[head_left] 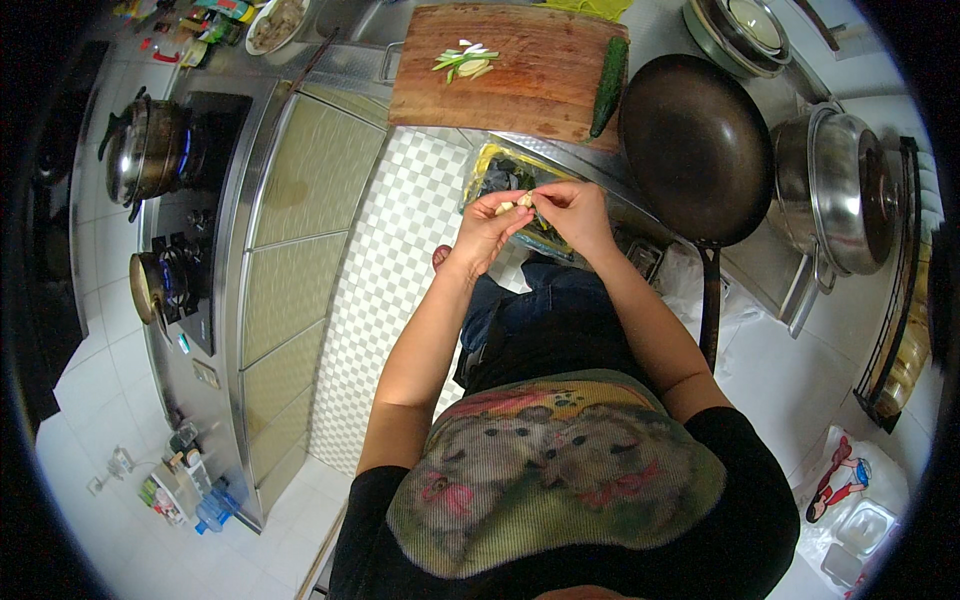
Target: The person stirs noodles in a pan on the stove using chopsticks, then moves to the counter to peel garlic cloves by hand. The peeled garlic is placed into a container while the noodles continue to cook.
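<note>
Above a bin with a yellow rim (pixel 481 165), my two hands meet at the fingertips. My left hand (pixel 481 232) is closed around small pale pieces that look like garlic cloves (pixel 505 208). With thumb and forefinger, my right hand (pixel 574 212) pinches one pale garlic clove (pixel 526 200) at the left fingertips. Dark scraps and bags fill the bin. Beyond it lies a wooden cutting board (pixel 520 95). Cut scallion pieces and pale slices (pixel 468 62) rest on the board's left part, and a cucumber (pixel 609 88) lies along its right edge.
A large dark frying pan (pixel 697 150) sits right of the board, its handle pointing toward me. Farther right are a steel pot (pixel 845 190) and stacked bowls (pixel 745 30). On the left stove (pixel 210 220), a lidded pot (pixel 145 150) and a small pan (pixel 146 286) stand over blue flames.
</note>
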Tool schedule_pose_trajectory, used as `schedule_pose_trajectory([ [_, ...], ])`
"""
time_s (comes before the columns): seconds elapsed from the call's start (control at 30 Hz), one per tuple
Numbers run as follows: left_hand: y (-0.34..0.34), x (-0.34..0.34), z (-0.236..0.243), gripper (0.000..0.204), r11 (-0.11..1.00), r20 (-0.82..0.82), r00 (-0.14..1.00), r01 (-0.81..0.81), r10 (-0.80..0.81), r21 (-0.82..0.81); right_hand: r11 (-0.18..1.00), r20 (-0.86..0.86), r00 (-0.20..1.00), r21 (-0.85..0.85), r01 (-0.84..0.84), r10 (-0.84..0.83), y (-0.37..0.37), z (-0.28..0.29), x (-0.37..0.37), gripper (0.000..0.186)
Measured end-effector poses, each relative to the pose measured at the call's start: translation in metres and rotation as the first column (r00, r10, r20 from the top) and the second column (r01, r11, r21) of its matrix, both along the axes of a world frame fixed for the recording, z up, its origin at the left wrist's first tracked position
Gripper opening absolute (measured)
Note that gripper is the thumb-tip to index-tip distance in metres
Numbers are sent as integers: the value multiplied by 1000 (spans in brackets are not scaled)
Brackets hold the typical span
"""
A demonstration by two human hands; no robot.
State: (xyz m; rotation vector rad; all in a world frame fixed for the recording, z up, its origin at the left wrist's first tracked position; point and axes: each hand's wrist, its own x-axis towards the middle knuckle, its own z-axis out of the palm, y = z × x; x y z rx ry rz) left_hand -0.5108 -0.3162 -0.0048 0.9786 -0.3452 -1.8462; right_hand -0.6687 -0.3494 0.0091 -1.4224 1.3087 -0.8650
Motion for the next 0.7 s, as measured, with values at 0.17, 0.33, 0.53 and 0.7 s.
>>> schedule_pose_trajectory([
  [0.17, 2, 1, -5, 23, 999, 15, 999, 41, -41, 4, 999, 0, 999, 30, -45, 45, -1, 0, -3, 15],
  [0.33, 1, 2, -2, 23, 997, -8, 997, 75, -75, 1, 996, 67, 998, 91, -8, 2, -1, 7, -2, 10],
  [0.53, 1, 0, -9, 23, 999, -85, 996, 31, -32, -15, 995, -11, 996, 34, 89, -88, -2, 0, -2, 6],
  [0.7, -1, 9, -12, 23, 999, -153, 987, -39, 41, 13, 991, -133, 984, 38, 128, -122, -7, 5, -10, 6],
])
